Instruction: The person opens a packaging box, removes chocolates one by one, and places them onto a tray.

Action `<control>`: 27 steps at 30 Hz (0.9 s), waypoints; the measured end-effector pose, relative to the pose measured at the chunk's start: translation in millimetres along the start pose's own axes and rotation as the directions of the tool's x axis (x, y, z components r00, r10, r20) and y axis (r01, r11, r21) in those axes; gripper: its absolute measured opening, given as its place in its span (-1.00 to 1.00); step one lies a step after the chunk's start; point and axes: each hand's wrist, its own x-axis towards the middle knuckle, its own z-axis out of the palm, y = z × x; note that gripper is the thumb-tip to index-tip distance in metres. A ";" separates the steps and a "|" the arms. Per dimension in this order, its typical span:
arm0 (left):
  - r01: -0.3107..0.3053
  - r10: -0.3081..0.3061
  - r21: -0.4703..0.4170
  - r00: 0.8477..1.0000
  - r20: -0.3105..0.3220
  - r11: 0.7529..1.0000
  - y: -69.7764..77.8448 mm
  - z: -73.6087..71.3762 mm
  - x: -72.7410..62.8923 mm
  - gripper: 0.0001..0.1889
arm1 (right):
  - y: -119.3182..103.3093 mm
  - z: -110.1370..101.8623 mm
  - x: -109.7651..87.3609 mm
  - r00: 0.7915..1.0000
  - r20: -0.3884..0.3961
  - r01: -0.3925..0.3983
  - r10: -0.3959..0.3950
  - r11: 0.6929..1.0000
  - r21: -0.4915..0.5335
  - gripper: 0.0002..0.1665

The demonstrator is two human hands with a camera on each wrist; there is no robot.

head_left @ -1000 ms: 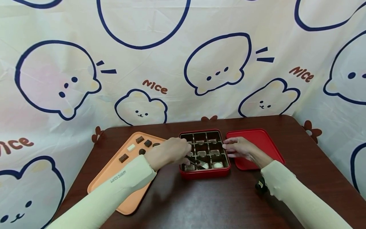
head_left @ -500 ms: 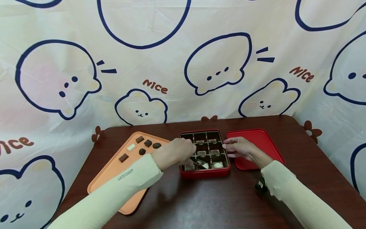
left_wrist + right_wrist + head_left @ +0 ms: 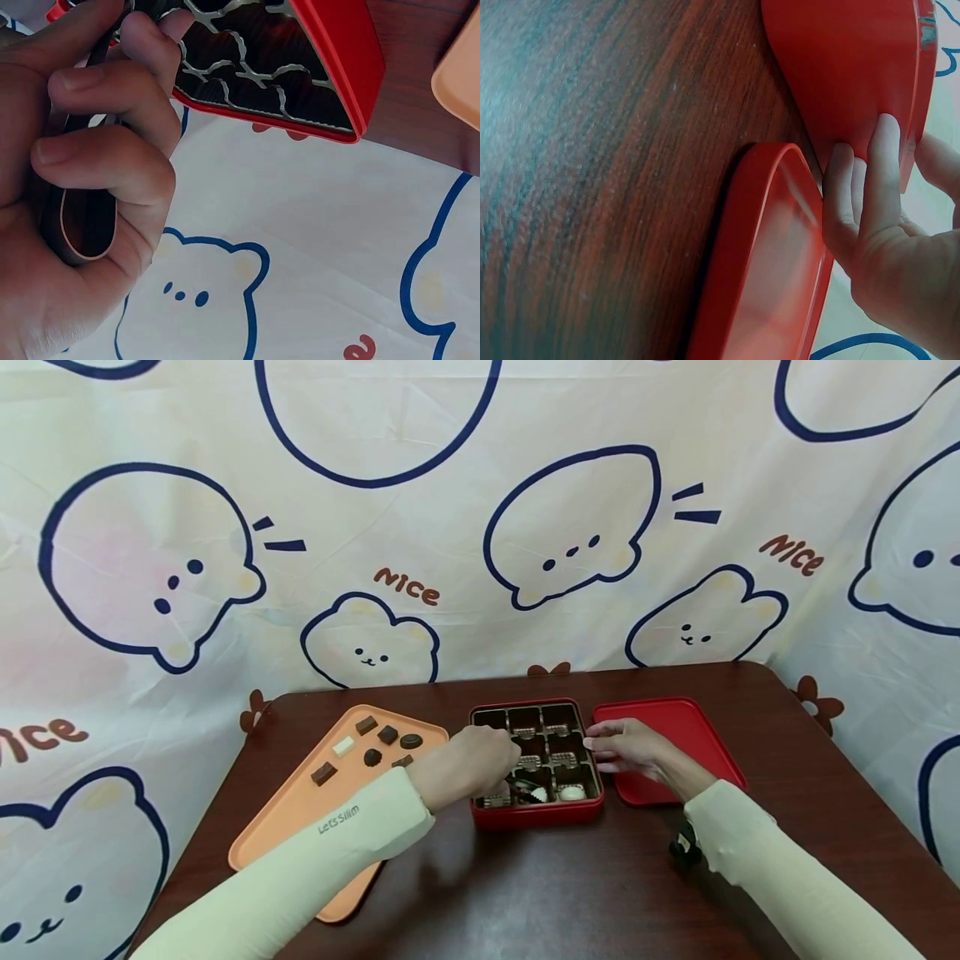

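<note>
Dark tongs (image 3: 88, 225) with a U-shaped bend are gripped in my left hand (image 3: 472, 766), its fingers curled round them in the left wrist view. Their lower ends reach into the front middle compartment of the red box (image 3: 537, 816), by a white chocolate (image 3: 538, 794). A second white piece (image 3: 572, 792) lies in the front right compartment. My hand hides part of the box's left side. With fairly straight fingers, my right hand (image 3: 637, 750) touches the box's right outer wall; in the right wrist view its thumb (image 3: 936, 161) is by the rim.
An orange tray (image 3: 300, 810) at the left bears several brown chocolates (image 3: 324, 773) and one white chocolate (image 3: 343, 745). Right of the box lies a red lid (image 3: 686, 718), partly under my right hand. A printed cloth (image 3: 465, 527) hangs behind the brown table (image 3: 525, 893).
My left hand has shifted slightly right over the box with the tongs, uncovering more chocolates at the tray's right edge. The right hand and the box have stayed in place.
</note>
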 end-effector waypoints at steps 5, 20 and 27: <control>-0.009 0.009 -0.010 1.000 -0.021 1.000 -1.2 1.2 -0.2 -0.54 | -0.3 0.6 -0.1 1.000 -0.002 -0.003 0.003 1.000 0.002 -0.29; -0.005 0.006 -0.051 1.000 0.014 0.999 -4.9 -2.2 -2.7 -0.57 | -0.2 -0.1 -0.5 1.000 0.001 0.008 -0.008 1.000 -0.002 -0.29; 0.013 -0.012 -0.106 1.000 0.011 0.994 -10.9 -6.7 -5.3 -0.59 | 0.4 -0.2 0.1 1.000 0.000 0.009 -0.009 1.000 -0.002 -0.30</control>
